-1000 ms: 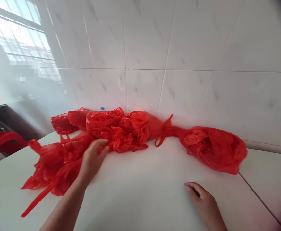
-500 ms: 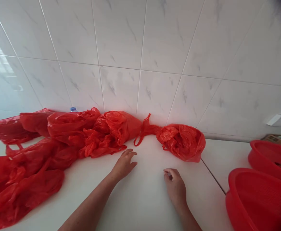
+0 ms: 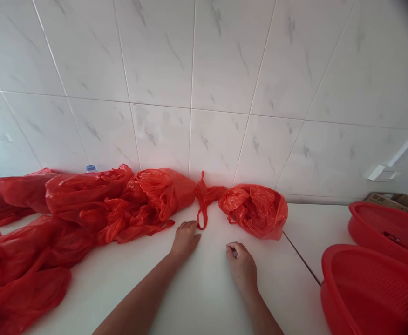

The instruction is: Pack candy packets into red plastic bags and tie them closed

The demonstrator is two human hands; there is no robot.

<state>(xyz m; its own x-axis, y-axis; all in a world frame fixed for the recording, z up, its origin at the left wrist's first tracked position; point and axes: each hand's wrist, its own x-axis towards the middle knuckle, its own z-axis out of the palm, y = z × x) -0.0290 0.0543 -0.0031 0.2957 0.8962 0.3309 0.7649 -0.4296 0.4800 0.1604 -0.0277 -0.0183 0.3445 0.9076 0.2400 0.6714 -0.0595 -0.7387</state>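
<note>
My left hand (image 3: 185, 237) lies on the white counter (image 3: 204, 288), fingers stretched toward the dangling handle (image 3: 203, 207) of a knotted red plastic bag (image 3: 255, 210) that sits against the tiled wall. Its fingertips reach the handle's lower loop, holding nothing. My right hand (image 3: 241, 265) rests on the counter just below that bag, fingers curled under; I cannot see anything in them. A heap of crumpled red plastic bags (image 3: 120, 204) spreads to the left of my left hand.
More red bags (image 3: 18, 265) cover the counter's left side. A blue bottle cap (image 3: 91, 168) pokes up behind them. Two red plastic baskets (image 3: 371, 288) (image 3: 389, 230) stand at the right, a brown tray (image 3: 397, 201) behind them. A counter seam (image 3: 302, 263) runs diagonally.
The view swung right. My left hand left the bag heap and slid right to the knotted bag's handle. My right hand stayed curled on the counter.
</note>
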